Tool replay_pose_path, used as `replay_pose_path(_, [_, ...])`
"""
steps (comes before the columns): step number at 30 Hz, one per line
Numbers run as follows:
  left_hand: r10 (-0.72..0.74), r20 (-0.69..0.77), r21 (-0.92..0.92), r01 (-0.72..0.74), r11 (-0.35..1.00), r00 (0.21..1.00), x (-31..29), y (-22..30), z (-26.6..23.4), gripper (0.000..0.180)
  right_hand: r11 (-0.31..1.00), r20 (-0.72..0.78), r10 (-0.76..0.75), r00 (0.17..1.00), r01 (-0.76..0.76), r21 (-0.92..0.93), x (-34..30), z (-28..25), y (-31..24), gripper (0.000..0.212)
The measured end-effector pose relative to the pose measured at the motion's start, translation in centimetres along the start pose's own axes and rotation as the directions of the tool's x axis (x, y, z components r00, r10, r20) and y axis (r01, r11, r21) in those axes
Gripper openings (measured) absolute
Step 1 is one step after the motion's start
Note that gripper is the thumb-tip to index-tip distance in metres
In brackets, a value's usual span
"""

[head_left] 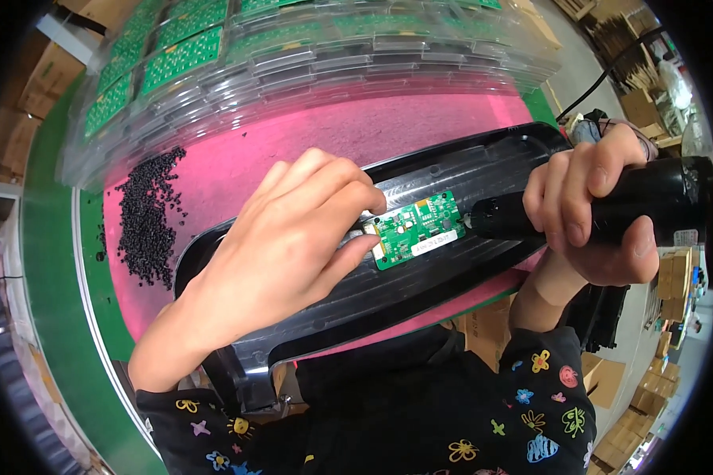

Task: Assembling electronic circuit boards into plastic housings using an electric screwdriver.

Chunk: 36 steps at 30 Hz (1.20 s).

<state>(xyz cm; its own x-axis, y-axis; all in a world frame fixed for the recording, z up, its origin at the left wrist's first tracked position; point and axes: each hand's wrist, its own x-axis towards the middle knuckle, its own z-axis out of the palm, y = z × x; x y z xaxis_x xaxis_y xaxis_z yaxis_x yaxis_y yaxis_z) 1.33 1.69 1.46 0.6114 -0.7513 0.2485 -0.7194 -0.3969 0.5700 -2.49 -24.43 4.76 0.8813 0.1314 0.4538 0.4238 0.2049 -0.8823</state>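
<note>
A green circuit board (pixel 412 226) with a white label strip lies inside a long black plastic housing (pixel 325 313). My left hand (pixel 293 229) reaches over the housing, its thumb and index finger closed at the board's left end. The other fingers are curled, and what lies under them is hidden. In my right hand (pixel 586 206) is a black power screwdriver (pixel 657 198), held nearly level with the fingers wrapped round its body. Its nose points left and meets the board's right end; the bit's tip is barely visible there.
A heap of small black screws (pixel 146 218) lies on the pink mat (pixel 293 127) at the left. Stacked clear plastic trays (pixel 333 59) holding more green boards stand along the back. Cardboard boxes (pixel 650 396) are on the floor at the right.
</note>
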Motion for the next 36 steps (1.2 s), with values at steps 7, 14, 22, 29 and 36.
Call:
replay_pose_path(7, [0.008, -0.010, 0.002, -0.008, 1.000, 1.000, 0.0, 0.0, 0.2, 0.030, 0.999, -0.009, 0.035, 0.999, -0.035, -0.007, 0.2, 0.8, 0.5, 0.042])
replay_pose_path(14, [0.005, -0.019, 0.015, -0.005, 1.000, 1.000, 0.0, 0.0, 0.1, 0.028, 0.996, -0.084, 0.048, 0.995, -0.055, -0.077, 0.3, 2.1, 0.4, 0.044])
replay_pose_path(22, [0.014, -0.079, 0.172, 0.000, 0.985, 0.997, 0.0, 0.0, -2.0, 0.028, 0.904, -0.207, 0.133, 0.969, -0.033, 0.426, 0.9, -0.5, 0.5, 0.032])
replay_pose_path(29, [-0.234, 0.147, 0.388, 0.161, 0.907, 0.961, -2.1, -1.5, -4.7, 0.029, 0.864, -0.617, 0.297, 0.728, 0.071, 0.499, 1.8, -3.4, 3.3, 0.019])
replay_pose_path(36, [-0.247, 0.060, 0.442, 0.197, 0.875, 0.967, -4.9, -1.6, -3.6, 0.023, 0.984, -0.738, -0.124, 0.663, 0.179, -0.004, 2.5, 0.5, 3.0, 0.059])
